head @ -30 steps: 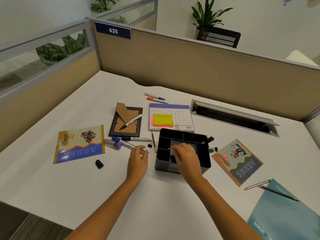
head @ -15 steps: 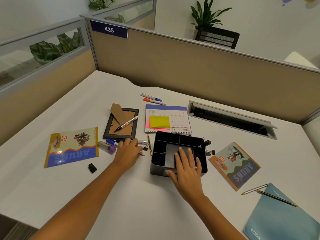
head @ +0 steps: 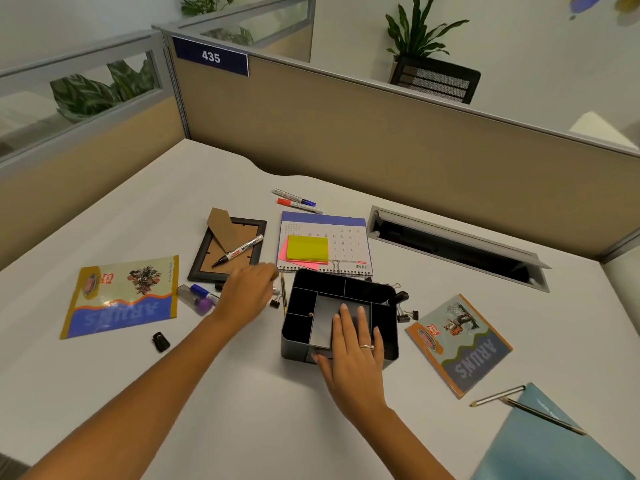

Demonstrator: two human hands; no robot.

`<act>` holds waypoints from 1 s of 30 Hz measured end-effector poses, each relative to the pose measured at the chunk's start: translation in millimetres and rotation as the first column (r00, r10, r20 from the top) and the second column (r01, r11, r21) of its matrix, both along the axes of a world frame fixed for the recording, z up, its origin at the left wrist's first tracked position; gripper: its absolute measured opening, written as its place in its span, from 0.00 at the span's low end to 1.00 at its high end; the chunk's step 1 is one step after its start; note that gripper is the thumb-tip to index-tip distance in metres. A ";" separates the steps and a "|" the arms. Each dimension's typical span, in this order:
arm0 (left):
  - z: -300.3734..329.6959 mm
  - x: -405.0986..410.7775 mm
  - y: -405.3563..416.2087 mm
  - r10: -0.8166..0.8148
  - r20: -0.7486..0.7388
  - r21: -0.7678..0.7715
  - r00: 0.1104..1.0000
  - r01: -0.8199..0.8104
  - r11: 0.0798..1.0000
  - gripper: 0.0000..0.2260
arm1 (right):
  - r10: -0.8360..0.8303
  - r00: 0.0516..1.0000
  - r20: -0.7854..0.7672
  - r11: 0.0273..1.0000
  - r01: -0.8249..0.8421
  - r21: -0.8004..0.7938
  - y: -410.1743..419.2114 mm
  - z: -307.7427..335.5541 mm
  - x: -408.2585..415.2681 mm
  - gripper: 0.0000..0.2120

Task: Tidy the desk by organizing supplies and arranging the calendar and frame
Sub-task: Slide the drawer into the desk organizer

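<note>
A black compartment organizer [head: 290, 345] stands at the desk's middle. My right hand [head: 353, 344] lies flat on its near side, fingers spread. My left hand [head: 247, 296] hovers curled over a silver marker [head: 276, 291] just left of the organizer; the hand is blurred and hides most of the marker. Behind it a black picture frame [head: 204, 268] lies face down with a black marker [head: 242, 249] across it. A June desk calendar [head: 346, 237] lies flat behind the organizer, with yellow and pink sticky notes [head: 306, 249] on it.
A pencil [head: 284, 296] and binder clip [head: 275, 303] lie between hand and organizer. More clips [head: 405, 315] sit to its right. Two booklets [head: 121, 299] [head: 457, 344], a blue folder [head: 540, 445] with pencils [head: 498, 396], far markers [head: 298, 200] and a cable slot [head: 457, 247] surround.
My left hand has moved away from me toward the silver marker by the frame. My right hand went from pinching inside the organizer to lying flat on it.
</note>
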State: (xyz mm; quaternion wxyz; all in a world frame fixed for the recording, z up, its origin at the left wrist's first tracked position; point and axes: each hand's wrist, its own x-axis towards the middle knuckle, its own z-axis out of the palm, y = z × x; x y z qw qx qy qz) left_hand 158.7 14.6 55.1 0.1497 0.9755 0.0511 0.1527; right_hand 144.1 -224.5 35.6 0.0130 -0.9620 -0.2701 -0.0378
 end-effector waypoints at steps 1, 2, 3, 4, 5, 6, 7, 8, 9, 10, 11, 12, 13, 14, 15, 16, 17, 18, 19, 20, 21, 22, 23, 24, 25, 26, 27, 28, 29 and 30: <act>6.5 0.2 -2.0 0.048 0.082 -0.138 0.995 -0.036 0.990 0.07 | 0.004 1.000 0.003 1.000 -0.004 0.002 -0.1 0.1 -0.1 0.33; 15.1 -0.7 -4.4 0.098 0.155 -0.252 0.983 -0.056 0.966 0.10 | 0.008 1.000 0.007 1.000 -0.008 0.005 -0.5 -0.1 -0.2 0.32; 25.3 -2.8 -7.6 0.148 0.221 -0.342 0.964 -0.066 0.937 0.11 | 0.013 1.000 0.014 1.000 -0.013 0.009 -0.8 -0.3 -0.1 0.32; 34.6 -6.3 -11.9 0.198 0.279 -0.405 0.940 -0.072 0.912 0.12 | 0.018 1.000 0.024 1.000 -0.019 0.015 -1.2 -0.8 0.1 0.32; 44.5 -10.9 -18.1 0.244 0.334 -0.458 0.911 -0.069 0.886 0.12 | 0.023 0.999 0.033 1.000 -0.024 0.020 -1.7 -1.3 0.3 0.31; 52.8 -16.2 -24.9 0.278 0.385 -0.501 0.880 -0.053 0.864 0.11 | 0.029 0.999 0.039 0.999 -0.030 0.026 -2.1 -1.9 0.5 0.31; 59.7 -22.0 -32.7 0.298 0.421 -0.533 0.857 -0.032 0.846 0.11 | 0.035 0.998 0.045 0.999 -0.036 0.030 -2.6 -2.2 0.6 0.31; 62.8 -27.1 -39.3 0.296 0.444 -0.540 0.846 -0.011 0.842 0.10 | 0.041 0.998 0.049 0.999 -0.043 0.032 -3.1 -2.6 0.7 0.31; 63.2 -32.2 -45.7 0.268 0.456 -0.526 0.849 0.014 0.850 0.09 | 0.047 0.997 0.054 0.998 -0.049 0.031 -3.6 -2.7 0.5 0.31; 59.3 -36.3 -50.5 0.220 0.460 -0.491 0.860 0.039 0.871 0.09 | 0.053 0.997 0.059 0.998 -0.055 0.033 -4.1 -3.3 0.6 0.31; 53.6 -39.4 -54.5 0.161 0.449 -0.445 0.879 0.064 0.893 0.10 | 0.060 0.996 0.065 0.997 -0.062 0.036 -4.5 -3.9 0.6 0.31; 44.9 -41.3 -56.9 0.102 0.428 -0.396 0.898 0.085 0.914 0.10 | 0.066 0.995 0.072 0.997 -0.069 0.041 -4.9 -4.7 0.9 0.31; 36.3 -42.7 -58.8 0.054 0.400 -0.354 0.915 0.100 0.930 0.10 | 0.072 0.994 0.079 0.996 -0.075 0.044 -5.2 -5.2 1.1 0.31; 27.8 -43.3 -60.3 0.021 0.372 -0.321 0.928 0.107 0.941 0.10 | 0.075 0.994 0.084 0.996 -0.080 0.048 -5.3 -5.5 1.5 0.32; 20.8 -43.8 -61.9 0.003 0.343 -0.296 0.939 0.105 0.949 0.11 | 0.079 0.993 0.088 0.995 -0.083 0.051 -5.4 -5.5 1.6 0.32; 13.7 -44.1 -63.1 -0.006 0.316 -0.272 0.949 0.097 0.957 0.12 | 0.081 0.993 0.091 0.995 -0.087 0.054 -5.7 -5.6 1.5 0.32; 7.7 -44.4 -63.9 -0.012 0.290 -0.245 0.957 0.086 0.966 0.13 | 0.084 0.992 0.091 0.995 -0.089 0.054 -6.0 -5.5 1.3 0.32; 2.6 -44.4 -64.8 -0.017 0.272 -0.210 0.962 0.077 0.975 0.14 | 0.087 0.992 0.093 0.994 -0.092 0.055 -6.5 -5.6 1.1 0.32; -2.1 -44.5 -65.3 -0.025 0.258 -0.174 0.966 0.072 0.982 0.15 | 0.090 0.991 0.096 0.994 -0.096 0.056 -7.1 -5.5 0.9 0.32; -5.2 -44.3 -65.9 -0.033 0.252 -0.139 0.967 0.070 0.988 0.16 | 0.094 0.991 0.099 0.993 -0.100 0.057 -7.6 -5.7 0.8 0.32; -6.8 -44.0 -66.5 -0.029 0.247 -0.112 0.969 0.058 0.992 0.17 | 0.097 0.990 0.101 0.993 -0.103 0.058 -8.1 -5.9 0.8 0.33; -7.8 -43.2 -67.2 -0.016 0.248 -0.091 0.969 0.040 0.995 0.18 | 0.101 0.990 0.102 0.992 -0.107 0.060 -8.3 -5.8 0.9 0.34; -6.6 -42.5 -68.3 0.002 0.254 -0.072 0.967 0.017 0.997 0.18 | 0.103 0.989 0.104 0.992 -0.110 0.060 -8.4 -5.4 0.8 0.34; -5.6 -41.9 -69.2 0.016 0.261 -0.056 0.965 -0.001 0.998 0.16 | 0.106 0.989 0.105 0.992 -0.113 0.061 -8.3 -5.2 0.7 0.35; -3.7 -41.7 -70.2 0.028 0.264 -0.044 0.964 -0.017 0.999 0.14 | 0.107 0.989 0.105 0.992 -0.114 0.061 -8.4 -4.9 0.6 0.35; -3.2 -42.0 -70.4 0.040 0.267 -0.035 0.963 -0.031 0.999 0.11 | 0.108 0.989 0.105 0.992 -0.114 0.061 -8.4 -5.0 0.6 0.35; -3.7 -42.4 -69.7 0.045 0.260 -0.030 0.964 -0.039 0.999 0.09 | 0.106 0.989 0.103 0.992 -0.113 0.062 -8.4 -5.0 0.6 0.36; -4.5 -42.6 -68.9 0.048 0.245 -0.028 0.968 -0.042 0.999 0.08 | 0.105 0.989 0.101 0.992 -0.111 0.060 -8.5 -4.9 0.8 0.36; -5.7 -42.9 -68.0 0.049 0.215 -0.031 0.975 -0.043 0.999 0.09 | 0.105 0.990 0.099 0.992 -0.111 0.057 -8.4 -4.7 1.0 0.36; -6.6 -43.1 -67.7 0.042 0.185 -0.037 0.982 -0.035 0.999 0.11 | 0.106 0.990 0.096 0.992 -0.111 0.053 -8.4 -4.6 1.0 0.35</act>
